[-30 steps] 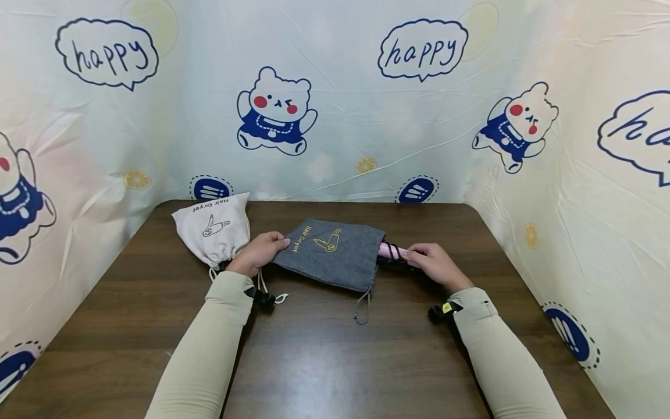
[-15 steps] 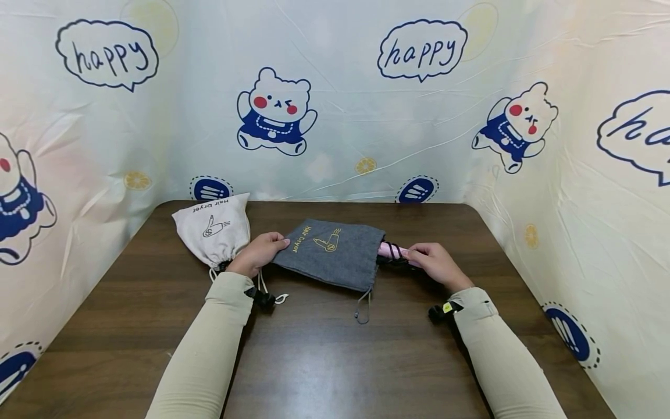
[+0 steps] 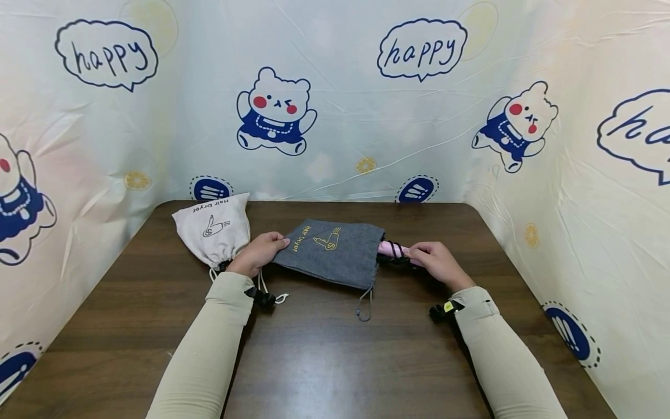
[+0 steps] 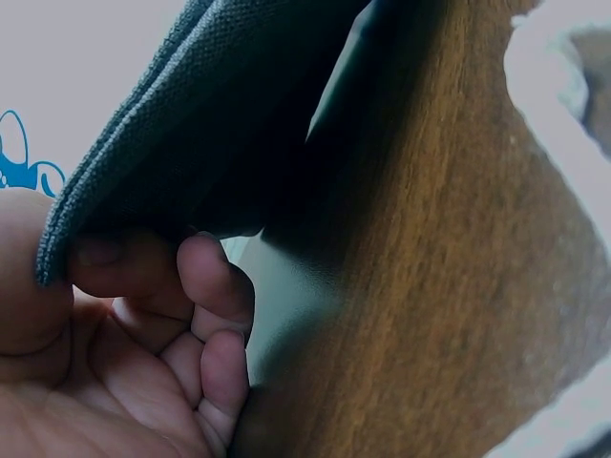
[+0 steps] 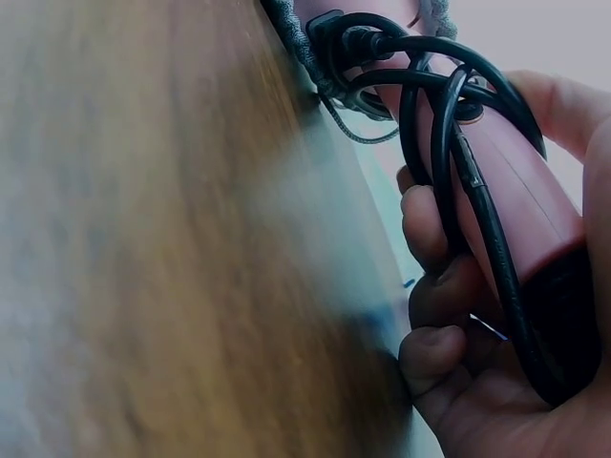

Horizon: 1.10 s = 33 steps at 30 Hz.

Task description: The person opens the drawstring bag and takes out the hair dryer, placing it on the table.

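Note:
A grey drawstring bag (image 3: pixel 335 256) with yellow "Hair Dryer" lettering lies mid-table, its mouth facing right. At its left corner my left hand (image 3: pixel 260 251) pinches the fabric between thumb and curled fingers; the left wrist view shows the cloth edge (image 4: pixel 124 143) in that pinch. Out of the mouth sticks a pink hair dryer handle (image 3: pixel 389 250), wrapped in black cord (image 5: pixel 482 205). My right hand (image 3: pixel 437 265) grips this handle, fingers curled round it in the right wrist view. The dryer's head is hidden inside the bag.
A white drawstring bag (image 3: pixel 217 230), also printed "Hair Dryer", lies at the back left, partly behind my left hand; its white cord (image 3: pixel 281 298) trails by the wrist. Patterned curtains (image 3: pixel 335 116) enclose the brown table (image 3: pixel 314 361) at the back and sides.
The right hand has shifted very slightly to the right, and the bag's drawstring loop has swung a little right with the bag's mouth edge. The left hand stays in place.

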Available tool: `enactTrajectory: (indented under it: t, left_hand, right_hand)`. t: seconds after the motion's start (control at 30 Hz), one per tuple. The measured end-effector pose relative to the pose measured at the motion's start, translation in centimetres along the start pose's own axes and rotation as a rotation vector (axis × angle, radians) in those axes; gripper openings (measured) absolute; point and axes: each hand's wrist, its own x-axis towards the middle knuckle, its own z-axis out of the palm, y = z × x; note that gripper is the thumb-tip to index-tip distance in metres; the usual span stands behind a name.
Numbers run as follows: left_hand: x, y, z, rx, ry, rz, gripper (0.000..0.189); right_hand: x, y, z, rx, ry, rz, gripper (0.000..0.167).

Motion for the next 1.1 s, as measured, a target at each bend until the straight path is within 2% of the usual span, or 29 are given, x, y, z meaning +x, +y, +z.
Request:
enactTrajectory:
  t: [0.33,0.6,0.77,1.1]
  left_hand:
    - [-0.1,0.0,0.0,-0.007,0.003,0.005,0.026]
    - [0.2,-0.1,-0.1,0.029,0.018,0.023,0.028]
    - [0.2,-0.1,-0.1,0.022,0.025,0.02,0.028]
    - [0.4,-0.4,-0.1,0.007,0.027,0.043,0.027]
  right_hand:
    - [-0.1,-0.1,-0.3,0.005,-0.01,0.033,0.032]
    - [-0.2,-1.0,-0.5,0.01,-0.037,0.052,0.029]
    - [-0.3,-0.7,-0.7,-0.018,-0.032,0.039,0.031]
    - [-0.2,-0.2,-0.9,0.019,-0.043,0.031,0.032]
